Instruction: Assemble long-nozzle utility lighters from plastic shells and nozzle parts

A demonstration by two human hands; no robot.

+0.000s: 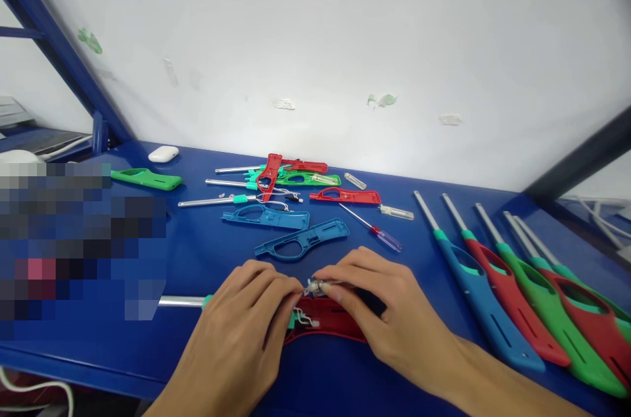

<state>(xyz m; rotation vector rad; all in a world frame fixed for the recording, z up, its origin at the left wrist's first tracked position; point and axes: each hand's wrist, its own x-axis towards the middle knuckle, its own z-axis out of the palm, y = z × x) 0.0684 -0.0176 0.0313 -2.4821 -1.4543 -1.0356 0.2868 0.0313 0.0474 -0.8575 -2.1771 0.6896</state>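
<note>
My right hand (379,305) is closed around a clear lighter fuel tank (316,287), its valve end pointing left. Against that end my left hand (251,318) pinches thumb and fingers together; what it grips is too small to make out. Below both hands lies an open red lighter handle half (335,319), partly covered by them. White wires (306,319) and a green piece show inside it. A metal lighter tube (180,302) sticks out to the left from under my left hand.
Finished-looking lighters (488,302) lie in a row at right. Behind my hands are blue handle halves (305,241), a screwdriver (384,236), loose clear tanks (397,212), red halves (345,196) and wired metal tubes (217,202). A green handle piece (148,179) and white case (163,154) lie left.
</note>
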